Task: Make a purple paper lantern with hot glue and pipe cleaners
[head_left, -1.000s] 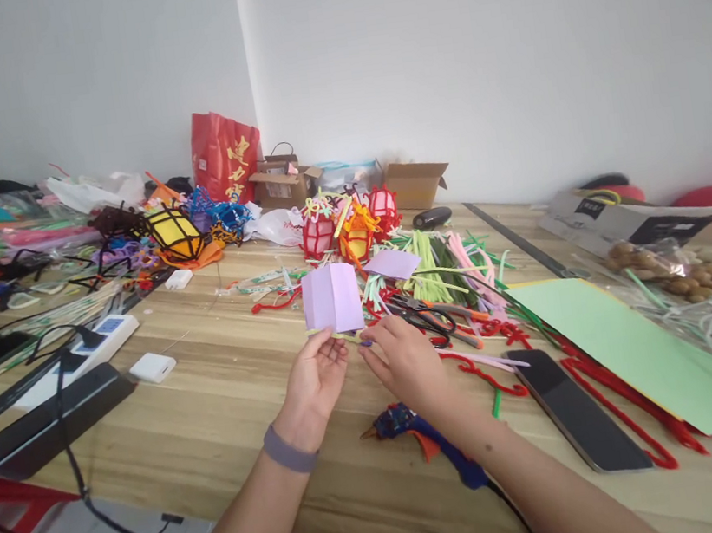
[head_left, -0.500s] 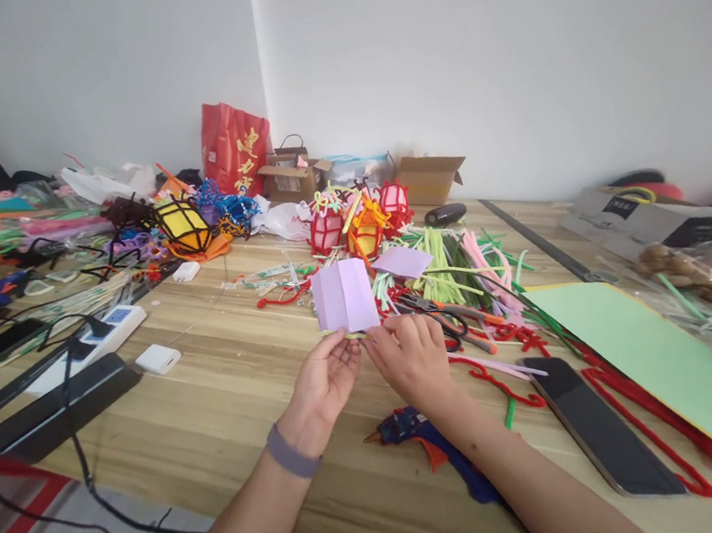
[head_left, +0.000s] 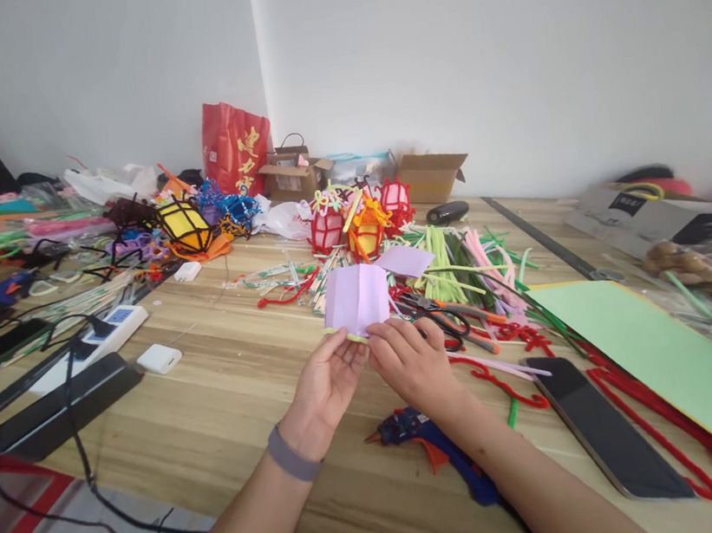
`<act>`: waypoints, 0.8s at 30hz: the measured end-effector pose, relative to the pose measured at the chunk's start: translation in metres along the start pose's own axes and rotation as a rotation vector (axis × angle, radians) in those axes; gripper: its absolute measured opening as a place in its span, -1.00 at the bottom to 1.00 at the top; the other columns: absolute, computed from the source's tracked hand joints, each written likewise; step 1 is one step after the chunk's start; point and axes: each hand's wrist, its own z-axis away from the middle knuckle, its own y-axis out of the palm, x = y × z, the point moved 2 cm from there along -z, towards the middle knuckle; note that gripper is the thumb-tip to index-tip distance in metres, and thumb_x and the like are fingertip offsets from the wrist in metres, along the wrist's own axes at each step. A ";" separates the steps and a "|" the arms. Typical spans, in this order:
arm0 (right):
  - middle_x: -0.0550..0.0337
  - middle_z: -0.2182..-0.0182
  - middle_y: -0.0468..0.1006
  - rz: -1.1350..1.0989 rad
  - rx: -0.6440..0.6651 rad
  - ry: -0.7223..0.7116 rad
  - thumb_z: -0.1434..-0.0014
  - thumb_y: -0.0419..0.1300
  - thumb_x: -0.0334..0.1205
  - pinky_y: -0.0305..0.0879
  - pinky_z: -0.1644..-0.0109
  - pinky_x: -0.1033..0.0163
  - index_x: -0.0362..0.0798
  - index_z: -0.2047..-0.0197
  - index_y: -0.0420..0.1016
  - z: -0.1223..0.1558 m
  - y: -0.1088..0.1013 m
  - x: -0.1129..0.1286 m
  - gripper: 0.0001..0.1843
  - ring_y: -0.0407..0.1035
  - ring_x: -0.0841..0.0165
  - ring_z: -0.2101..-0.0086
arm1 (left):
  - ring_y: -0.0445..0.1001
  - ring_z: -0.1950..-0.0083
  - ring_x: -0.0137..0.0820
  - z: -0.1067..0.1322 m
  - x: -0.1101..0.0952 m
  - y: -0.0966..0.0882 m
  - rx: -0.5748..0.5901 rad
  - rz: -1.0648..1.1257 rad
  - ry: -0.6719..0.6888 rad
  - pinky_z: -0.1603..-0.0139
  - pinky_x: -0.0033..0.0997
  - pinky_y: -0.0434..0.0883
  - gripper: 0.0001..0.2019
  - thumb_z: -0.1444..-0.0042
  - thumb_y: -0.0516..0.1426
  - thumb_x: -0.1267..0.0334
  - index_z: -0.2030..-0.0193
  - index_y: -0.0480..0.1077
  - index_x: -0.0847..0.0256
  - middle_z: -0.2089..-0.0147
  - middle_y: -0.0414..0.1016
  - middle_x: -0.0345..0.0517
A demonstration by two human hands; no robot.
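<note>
Both of my hands hold a folded lilac paper piece (head_left: pixel 356 299) upright above the wooden table (head_left: pixel 230 405). My left hand (head_left: pixel 327 384), a grey band on its wrist, pinches the paper's lower left edge, where a thin yellow-green strip runs. My right hand (head_left: pixel 413 362) pinches the lower right edge, its fingers closed on it. A blue glue gun (head_left: pixel 429 447) with an orange trigger lies on the table just under my right wrist. Black-handled scissors (head_left: pixel 436 315) lie right of my hands.
A heap of coloured pipe cleaners (head_left: pixel 461 266) and small wire lanterns (head_left: pixel 356 221) lies behind the paper. A phone (head_left: pixel 606 426) and a green paper sheet (head_left: pixel 663 357) lie to the right. A power strip (head_left: pixel 87 341), a black device (head_left: pixel 65 405) and cables sit at left.
The lilac paper has shifted a little to the right and tilted between my hands. My fingers have drawn closer together on its lower edge. The view has panned slightly.
</note>
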 end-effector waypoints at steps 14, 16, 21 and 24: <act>0.23 0.21 0.61 -0.136 0.032 0.056 -0.26 0.07 -0.38 0.01 -0.01 0.15 -0.03 0.30 0.36 -0.002 0.000 -0.003 -0.89 0.35 0.36 0.20 | 0.46 0.47 -0.48 0.003 -0.001 0.000 -0.013 -0.003 0.023 0.34 -0.48 0.46 -0.77 -0.10 0.08 0.58 0.53 0.38 0.32 0.54 0.46 -0.12; 0.22 0.22 0.60 -0.137 0.031 0.057 -0.26 0.08 -0.38 0.01 0.00 0.15 -0.03 0.30 0.36 -0.002 -0.001 -0.004 -0.90 0.35 0.36 0.20 | 0.47 0.47 -0.47 0.003 -0.001 0.000 -0.008 -0.008 0.012 0.33 -0.48 0.46 -0.78 -0.10 0.08 0.57 0.53 0.38 0.32 0.53 0.47 -0.11; 0.21 0.23 0.60 -0.138 0.022 0.044 -0.25 0.09 -0.37 0.02 0.00 0.16 -0.03 0.31 0.37 -0.002 0.001 -0.005 -0.89 0.33 0.36 0.20 | 0.48 0.46 -0.46 0.003 -0.002 -0.001 -0.004 -0.015 -0.004 0.33 -0.48 0.47 -0.79 -0.11 0.07 0.57 0.51 0.37 0.33 0.52 0.47 -0.10; 0.21 0.26 0.59 -0.115 -0.008 0.041 -0.24 0.11 -0.35 0.03 0.01 0.17 -0.03 0.32 0.38 -0.003 0.000 -0.005 -0.91 0.31 0.35 0.22 | 0.47 0.47 -0.47 0.004 -0.002 -0.001 -0.011 -0.027 -0.010 0.36 -0.50 0.47 -0.79 -0.12 0.07 0.57 0.50 0.36 0.33 0.53 0.46 -0.11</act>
